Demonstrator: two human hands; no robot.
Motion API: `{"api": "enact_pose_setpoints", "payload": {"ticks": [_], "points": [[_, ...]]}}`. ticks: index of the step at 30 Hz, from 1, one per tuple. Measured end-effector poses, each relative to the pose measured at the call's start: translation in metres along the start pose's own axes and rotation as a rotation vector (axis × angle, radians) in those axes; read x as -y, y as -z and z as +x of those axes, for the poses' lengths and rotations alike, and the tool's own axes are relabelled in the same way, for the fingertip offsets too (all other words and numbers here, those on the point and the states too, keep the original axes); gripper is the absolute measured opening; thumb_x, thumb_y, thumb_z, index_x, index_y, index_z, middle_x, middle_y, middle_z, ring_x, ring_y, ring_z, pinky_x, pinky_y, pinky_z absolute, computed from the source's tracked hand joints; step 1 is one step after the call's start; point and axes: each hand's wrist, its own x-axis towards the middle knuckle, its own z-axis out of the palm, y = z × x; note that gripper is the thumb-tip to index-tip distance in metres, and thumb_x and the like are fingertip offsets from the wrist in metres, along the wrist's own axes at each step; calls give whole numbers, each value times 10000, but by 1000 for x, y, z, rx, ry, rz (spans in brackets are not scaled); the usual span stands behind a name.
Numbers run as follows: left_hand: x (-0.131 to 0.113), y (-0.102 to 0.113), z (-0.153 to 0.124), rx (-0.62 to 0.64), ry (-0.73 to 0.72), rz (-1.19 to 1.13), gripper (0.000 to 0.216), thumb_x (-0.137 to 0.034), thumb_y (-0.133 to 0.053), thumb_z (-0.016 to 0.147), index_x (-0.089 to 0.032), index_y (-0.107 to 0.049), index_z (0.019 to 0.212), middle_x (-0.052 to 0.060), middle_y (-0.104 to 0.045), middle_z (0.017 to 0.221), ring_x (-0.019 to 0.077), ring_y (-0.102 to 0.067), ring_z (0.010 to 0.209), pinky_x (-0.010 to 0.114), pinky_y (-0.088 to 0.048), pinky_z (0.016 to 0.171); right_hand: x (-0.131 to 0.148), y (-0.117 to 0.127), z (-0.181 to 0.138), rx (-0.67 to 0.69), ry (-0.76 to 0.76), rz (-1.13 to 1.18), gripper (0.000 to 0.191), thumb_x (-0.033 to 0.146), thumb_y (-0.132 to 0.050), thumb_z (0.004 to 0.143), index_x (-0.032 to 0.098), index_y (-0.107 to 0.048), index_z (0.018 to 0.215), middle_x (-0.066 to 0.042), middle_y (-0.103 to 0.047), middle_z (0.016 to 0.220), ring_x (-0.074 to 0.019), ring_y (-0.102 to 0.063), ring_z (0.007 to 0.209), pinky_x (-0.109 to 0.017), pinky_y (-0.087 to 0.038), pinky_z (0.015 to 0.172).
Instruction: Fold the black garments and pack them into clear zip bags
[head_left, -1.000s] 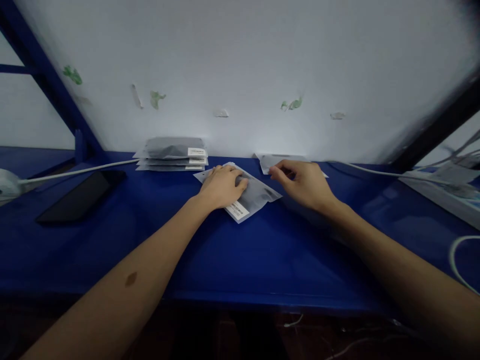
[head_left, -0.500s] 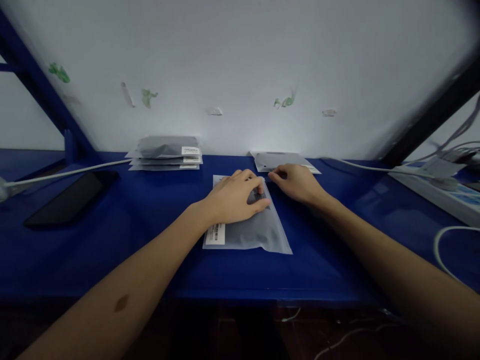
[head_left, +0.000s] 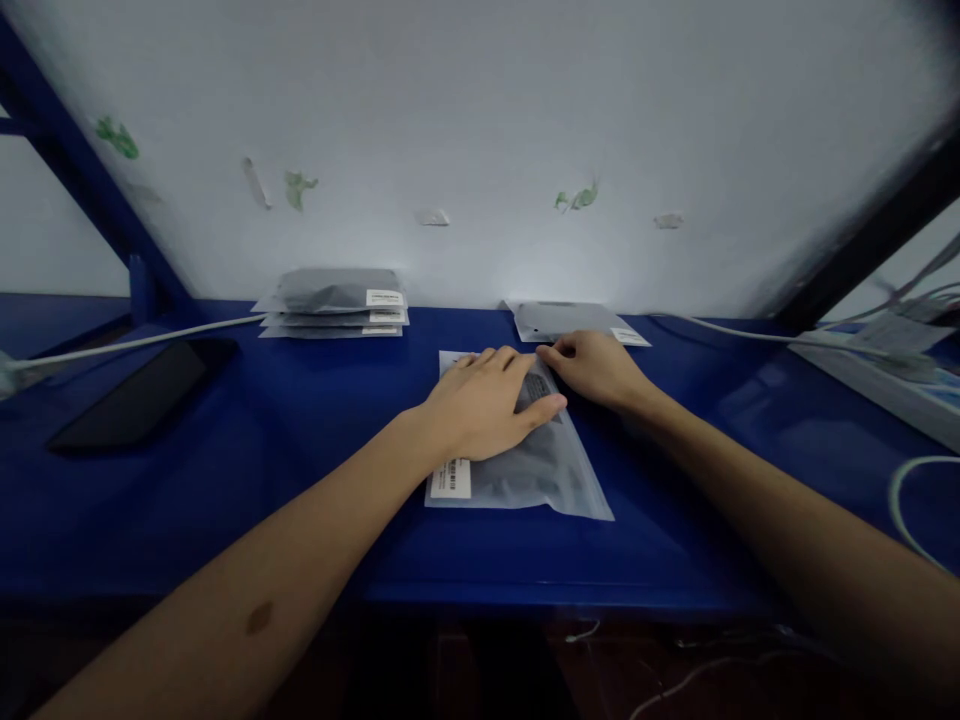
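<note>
A frosted zip bag (head_left: 536,485) with something dark inside lies flat on the blue table in front of me. It has a white barcode label (head_left: 451,479) at its near left corner. My left hand (head_left: 487,405) rests palm down across the bag, fingers stretched forward and thumb spread to the right; it covers much of the upper part. At the bag's far right corner, my right hand (head_left: 596,370) has thumb and forefinger pinched together on the edge. Its other fingers are curled under and partly hidden.
Behind my left hand is a stack of similar labelled bags (head_left: 334,295). Another bag (head_left: 566,320) lies by the wall, just beyond my right hand. A black phone (head_left: 142,395) lies at left, a power strip (head_left: 885,385) at right. White cables cross both sides.
The bag has slid a little to the right and nearer, with my left hand on it. That hand has flattened and its thumb stretched out. My right hand has stayed nearly in place.
</note>
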Motion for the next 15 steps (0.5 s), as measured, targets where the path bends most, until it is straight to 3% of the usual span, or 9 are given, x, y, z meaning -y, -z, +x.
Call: {"api": "enact_pose_setpoints", "payload": {"ticks": [15], "points": [[4, -9, 4, -6, 50, 33, 565, -480, -218, 1039, -148, -471, 1419, 151, -535, 1435, 318, -479, 1316, 506, -339, 1132, 10, -2, -2, 15, -100, 95, 298, 401, -574, 864, 189, -726, 720, -78, -717, 697, -217, -646, 678, -321, -404, 614]]}}
